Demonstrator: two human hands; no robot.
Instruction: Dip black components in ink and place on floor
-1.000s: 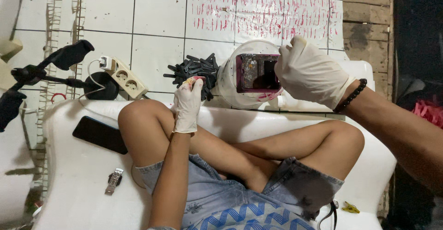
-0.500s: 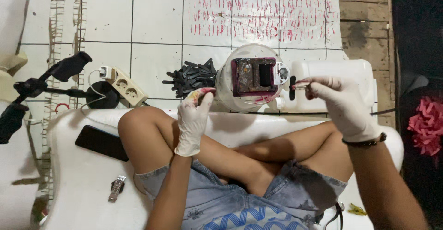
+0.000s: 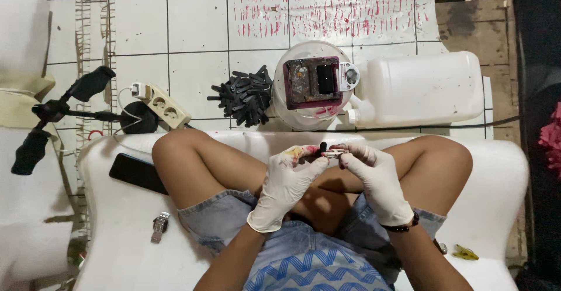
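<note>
Both my hands wear white gloves stained with pink and yellow. My left hand [image 3: 286, 186] and my right hand [image 3: 374, 177] meet above my crossed legs and pinch one small black and pale part [image 3: 326, 151] between their fingertips. Just beyond my knees a white round tub [image 3: 286, 101] carries a dark red box-shaped fixture [image 3: 314, 82] on its lid. A heap of small black stick-shaped pieces [image 3: 245, 95] lies on the tiled floor left of the tub.
A white plastic jerrycan [image 3: 421, 89] lies right of the tub. A power strip [image 3: 163, 105], a black tripod [image 3: 55, 113], a black phone [image 3: 137, 174] and a wristwatch [image 3: 159, 227] sit at left. I sit on a white cushion [image 3: 111, 250].
My right hand left the fixture on the tub and came down to my lap. My left hand moved right to meet it, and both now grip the small part.
</note>
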